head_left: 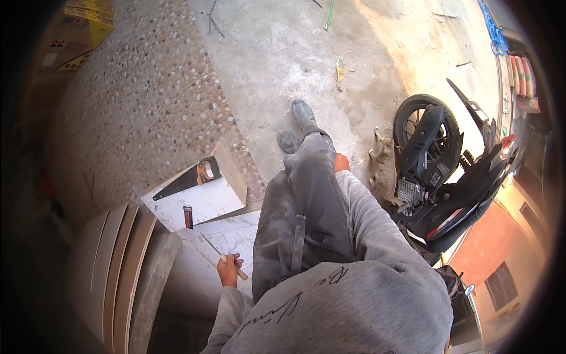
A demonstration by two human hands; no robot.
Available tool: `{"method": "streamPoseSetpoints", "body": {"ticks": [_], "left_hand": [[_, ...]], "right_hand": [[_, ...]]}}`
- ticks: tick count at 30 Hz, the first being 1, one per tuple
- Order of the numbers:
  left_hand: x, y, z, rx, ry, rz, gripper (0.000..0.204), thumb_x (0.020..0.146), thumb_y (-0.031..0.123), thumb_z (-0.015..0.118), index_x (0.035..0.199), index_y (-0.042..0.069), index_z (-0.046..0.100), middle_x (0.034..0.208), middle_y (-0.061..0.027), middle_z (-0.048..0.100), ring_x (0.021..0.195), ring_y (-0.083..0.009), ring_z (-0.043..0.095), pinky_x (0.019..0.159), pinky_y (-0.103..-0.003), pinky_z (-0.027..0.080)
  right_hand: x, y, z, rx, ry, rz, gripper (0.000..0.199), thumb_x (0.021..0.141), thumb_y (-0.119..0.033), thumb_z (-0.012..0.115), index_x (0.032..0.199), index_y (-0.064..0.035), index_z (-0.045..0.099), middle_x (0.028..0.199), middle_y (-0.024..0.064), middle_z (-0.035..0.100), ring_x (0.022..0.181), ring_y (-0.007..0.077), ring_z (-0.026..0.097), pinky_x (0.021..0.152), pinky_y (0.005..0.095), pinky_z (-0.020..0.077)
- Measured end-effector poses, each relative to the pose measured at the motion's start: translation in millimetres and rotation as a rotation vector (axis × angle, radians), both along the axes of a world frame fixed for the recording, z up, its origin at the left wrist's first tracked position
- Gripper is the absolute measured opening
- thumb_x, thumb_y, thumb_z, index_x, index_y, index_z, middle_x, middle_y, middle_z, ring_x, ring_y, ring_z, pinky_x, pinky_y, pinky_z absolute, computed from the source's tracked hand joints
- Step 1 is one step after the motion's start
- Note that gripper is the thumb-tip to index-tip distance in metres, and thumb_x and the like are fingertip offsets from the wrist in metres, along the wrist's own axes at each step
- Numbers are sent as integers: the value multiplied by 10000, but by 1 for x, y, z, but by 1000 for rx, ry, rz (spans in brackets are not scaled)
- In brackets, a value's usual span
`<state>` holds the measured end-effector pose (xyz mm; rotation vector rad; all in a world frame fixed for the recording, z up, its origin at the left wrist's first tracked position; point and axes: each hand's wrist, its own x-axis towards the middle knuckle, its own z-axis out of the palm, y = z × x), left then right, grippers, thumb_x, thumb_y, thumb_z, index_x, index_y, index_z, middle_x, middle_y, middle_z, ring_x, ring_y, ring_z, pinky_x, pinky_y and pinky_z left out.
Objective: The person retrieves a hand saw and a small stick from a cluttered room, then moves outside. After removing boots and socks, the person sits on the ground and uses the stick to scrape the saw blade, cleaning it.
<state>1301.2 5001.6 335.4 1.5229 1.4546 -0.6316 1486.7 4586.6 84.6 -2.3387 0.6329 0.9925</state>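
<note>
My left hand [229, 270] is closed round the light wooden handle of a slim, pointed metal tool [213, 244]; its exact kind is hard to make out. The tool's thin shaft points up and to the left, over white tiles. Just beyond its tip, a small red and black packet [188, 217] sits at the near edge of a white-topped block [197, 203]. A handsaw [188, 178] with an orange and black handle lies across that block. Beside my leg, my right hand [341, 163] shows only in part, its fingers hidden behind the dark trousers.
Several upright boards [121, 268] lean together at the lower left. On the right stands a black motorcycle [436, 159], with a cat [384, 168] lying next to its wheel. Yellow cartons [79, 35] are at the far left, and a blue coil [494, 32] is at the far right.
</note>
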Motion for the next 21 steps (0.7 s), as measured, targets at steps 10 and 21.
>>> {"method": "streamPoseSetpoints", "body": {"ticks": [10,21], "left_hand": [[24,-15,4,-34,-60,2,255,945,168,487,913,-44,626,877,-126,679,684,-176,666,626,-281,537],[42,-20,-5,-63,-128,16,225,938,174,493,886,-27,580,935,-146,679,689,-184,658,646,-293,542]], "right_hand": [[15,-21,28,-14,56,14,260,853,-205,525,937,1,659,917,203,667,888,355,644,786,424,511],[-11,-32,34,17,-73,-69,243,830,-154,510,961,6,637,917,145,648,860,279,625,787,379,507]]}}
